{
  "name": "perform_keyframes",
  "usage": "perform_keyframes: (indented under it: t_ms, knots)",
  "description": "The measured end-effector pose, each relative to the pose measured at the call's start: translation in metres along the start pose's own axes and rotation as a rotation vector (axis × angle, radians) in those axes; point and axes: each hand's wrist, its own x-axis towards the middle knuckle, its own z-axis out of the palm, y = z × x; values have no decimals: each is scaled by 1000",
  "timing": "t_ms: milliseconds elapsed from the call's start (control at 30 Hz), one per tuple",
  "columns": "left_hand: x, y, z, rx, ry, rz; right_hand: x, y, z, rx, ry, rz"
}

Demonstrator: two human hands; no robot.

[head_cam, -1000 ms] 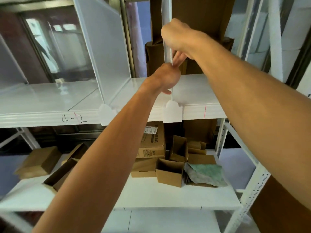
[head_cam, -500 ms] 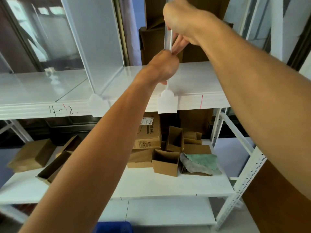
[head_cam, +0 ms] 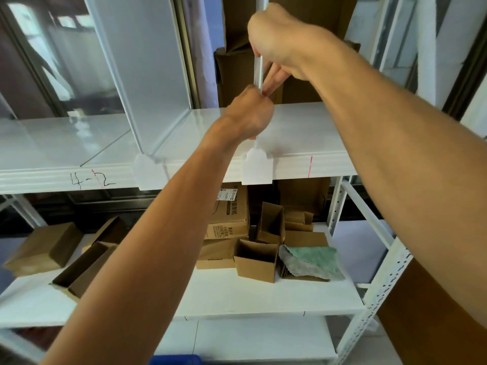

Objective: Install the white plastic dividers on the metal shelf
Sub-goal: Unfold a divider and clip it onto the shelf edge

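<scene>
A white plastic divider [head_cam: 257,72] stands upright and edge-on on the white metal shelf [head_cam: 311,127]. Its front clip tab [head_cam: 257,167] hangs over the shelf's front lip. My left hand [head_cam: 250,114] grips the divider's front edge low down. Just above it, my right hand [head_cam: 276,46] holds the same edge. A second white divider [head_cam: 147,75] stands on the shelf to the left, and its tab [head_cam: 149,172] sits over the lip.
"4-2" [head_cam: 92,179] is handwritten on the shelf lip at left, and a red mark [head_cam: 310,166] sits at right. The lower shelf [head_cam: 263,299] holds several cardboard boxes [head_cam: 257,259] and a green cloth [head_cam: 311,259]. A perforated white upright [head_cam: 379,293] stands at right. Cardboard stands behind the divider.
The view has shifted, so the shelf sits lower in frame than half a second ago. Both hands keep their hold on the divider's edge, and the tab stays on the lip.
</scene>
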Motion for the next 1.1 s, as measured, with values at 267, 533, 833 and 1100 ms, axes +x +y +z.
perform_keyframes:
  t_ms: [267, 533, 833, 1100]
  knots:
    - [-11, 5, -8, -21, -47, -50, 7, -9, 0, -60, -48, -1]
    - [-6, -1, -8, -81, -56, -69, 18, -16, 4, -151, -115, 2]
    - [-8, -10, -15, -199, -65, -151, 20, -27, 22, -211, -118, -194]
    - [6, -23, -5, -102, -4, -66, 34, -17, 26, -176, -80, -194]
